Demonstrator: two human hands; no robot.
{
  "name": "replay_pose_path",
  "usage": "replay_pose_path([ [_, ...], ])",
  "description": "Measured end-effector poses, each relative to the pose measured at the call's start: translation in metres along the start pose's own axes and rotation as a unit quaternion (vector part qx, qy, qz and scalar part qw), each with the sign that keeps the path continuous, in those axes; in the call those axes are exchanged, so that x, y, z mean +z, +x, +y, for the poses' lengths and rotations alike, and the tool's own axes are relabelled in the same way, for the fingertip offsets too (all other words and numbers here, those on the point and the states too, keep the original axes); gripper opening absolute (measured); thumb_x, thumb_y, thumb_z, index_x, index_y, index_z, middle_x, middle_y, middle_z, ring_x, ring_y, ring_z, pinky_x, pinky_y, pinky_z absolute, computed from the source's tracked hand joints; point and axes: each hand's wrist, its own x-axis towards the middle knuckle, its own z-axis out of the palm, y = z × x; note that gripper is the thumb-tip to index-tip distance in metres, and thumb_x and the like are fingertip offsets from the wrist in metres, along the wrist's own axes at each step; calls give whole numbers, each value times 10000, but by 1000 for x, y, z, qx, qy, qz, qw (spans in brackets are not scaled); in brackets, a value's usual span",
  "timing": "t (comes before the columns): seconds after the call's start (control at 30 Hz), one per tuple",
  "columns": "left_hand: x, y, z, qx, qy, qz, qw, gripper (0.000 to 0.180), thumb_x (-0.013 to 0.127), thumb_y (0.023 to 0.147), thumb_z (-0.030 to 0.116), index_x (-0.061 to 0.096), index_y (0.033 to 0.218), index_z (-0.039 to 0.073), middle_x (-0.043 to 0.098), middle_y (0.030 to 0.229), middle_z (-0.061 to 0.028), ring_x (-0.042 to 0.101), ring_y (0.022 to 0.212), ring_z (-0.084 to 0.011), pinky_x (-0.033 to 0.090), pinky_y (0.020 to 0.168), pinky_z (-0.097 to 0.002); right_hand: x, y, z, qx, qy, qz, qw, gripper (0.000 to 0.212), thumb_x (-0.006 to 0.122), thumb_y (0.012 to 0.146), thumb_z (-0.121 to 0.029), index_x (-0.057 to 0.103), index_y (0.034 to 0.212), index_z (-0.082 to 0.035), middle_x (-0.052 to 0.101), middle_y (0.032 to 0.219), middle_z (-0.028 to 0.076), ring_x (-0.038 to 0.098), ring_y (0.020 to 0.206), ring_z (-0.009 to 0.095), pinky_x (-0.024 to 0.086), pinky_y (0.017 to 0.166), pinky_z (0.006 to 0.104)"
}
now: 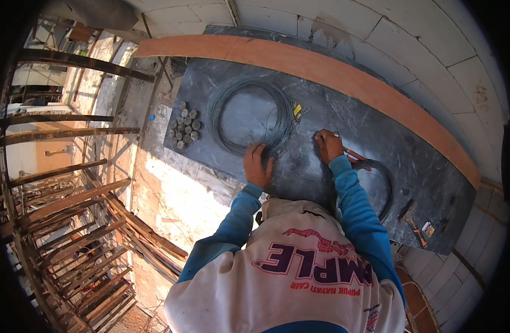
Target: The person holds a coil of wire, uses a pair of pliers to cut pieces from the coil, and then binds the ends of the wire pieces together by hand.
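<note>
A large coil of thin grey wire [215,114] lies on the dark tabletop [305,194]. My left hand [258,166] is at its near edge, fingertips against the strands and thumb held apart. Loose wire ends stray off the coil between my hands. My right hand [329,146] rests on the table to the right, its fingers curled in; what they pinch, if anything, is too small to make out. Red-handled pliers [352,155] show beside the right wrist, partly hidden by the hand. A smaller dark wire coil [389,191] lies by my right forearm, which covers part of it.
Round grey concrete pieces [184,126] cluster at the left end. A yellow tape measure [296,110] touches the large coil. A hammer [415,225] and a small packet [428,229] lie at right. An orange-brown board [299,62] runs along the back; wooden scaffolding [72,133] stands left.
</note>
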Motion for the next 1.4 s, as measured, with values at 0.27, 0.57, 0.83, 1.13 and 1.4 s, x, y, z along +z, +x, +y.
replay_pose_path([
  [0.27, 5, 32, -23, -110, 172, -253, 946, 683, 804, 640, 386, 541, 1184, 66, 525, 1191, -117, 446, 1183, -309, 294, 1037, -524, 20, -6, 3, -93, -129, 13, 987, 246, 601, 879, -322, 694, 1000, -130, 652, 934, 80, 580, 907, 281, 323, 949, 407],
  [0.57, 8, 38, -40, -148, 87, -211, 962, 473, 781, 653, 296, 599, 1034, 84, 604, 1042, -83, 583, 966, -278, 407, 850, -405, -17, -11, -2, -74, 2, 39, 996, 227, 600, 888, -263, 720, 916, -72, 690, 957, 123, 608, 897, 287, 388, 930, 389],
  [0.83, -28, 56, -32, -118, 26, -132, 984, 459, 774, 584, 262, 613, 968, 68, 622, 932, -109, 605, 813, -308, 427, 754, -401, -17, -29, -29, -110, 87, 45, 989, 235, 603, 900, -241, 707, 965, -41, 688, 949, 151, 643, 851, 310, 505, 765, 373],
  [1.13, -49, 74, -27, -100, -27, -64, 993, 374, 748, 595, 208, 578, 871, 20, 604, 812, -148, 606, 721, -320, 474, 645, -370, -93, -36, -11, 37, 255, 135, 957, 322, 629, 892, -326, 703, 945, -17, 699, 925, 113, 649, 873, 208, 506, 767, 347],
  [1.4, -35, 76, -24, -137, -35, -90, 986, 411, 767, 586, 230, 615, 914, 35, 630, 868, -146, 621, 775, -348, 477, 673, -409, -134, -87, 81, 78, 164, 207, 961, 308, 633, 896, -328, 705, 954, -35, 694, 933, 98, 626, 915, 195, 476, 848, 341],
])
